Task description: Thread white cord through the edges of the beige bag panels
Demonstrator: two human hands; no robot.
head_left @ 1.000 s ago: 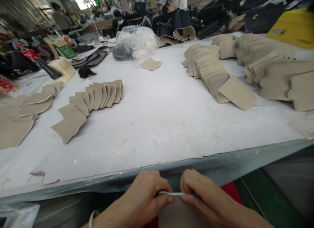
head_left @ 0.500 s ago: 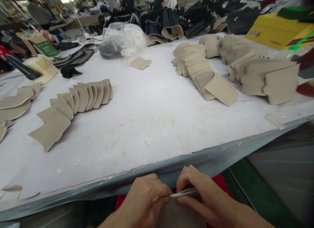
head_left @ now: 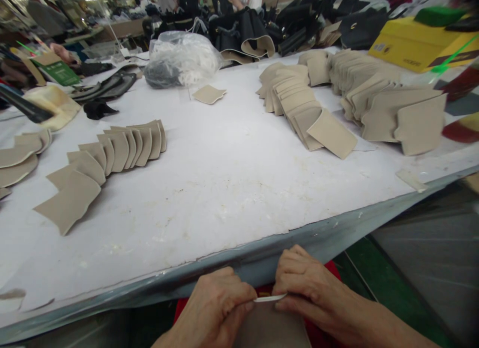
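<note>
Both hands work just off the near edge of the table (head_left: 224, 188), each with thumb and fingers pressed together on one beige panel (head_left: 271, 330). The left hand (head_left: 220, 305) pinches the left end of the panel's pale top edge (head_left: 269, 298), and the right hand (head_left: 316, 290) pinches the right end, with a short stretch of that edge showing in the gap between them. The panel hangs down in front of the table, its lower part cut off from view. On the left part of the table lies a curved row of overlapping beige pieces (head_left: 125, 148). Toward the table's far side sit a clear plastic bag (head_left: 183, 58) with white and dark stuff inside and, nearer, a single loose piece (head_left: 209, 94). The right part of the table carries a fanned stack (head_left: 299, 101) and, farther right, larger cut pieces (head_left: 400, 116). A yellow box (head_left: 404, 43) stands at the table's far right, and black bags (head_left: 254, 33) crowd its far edge.
</note>
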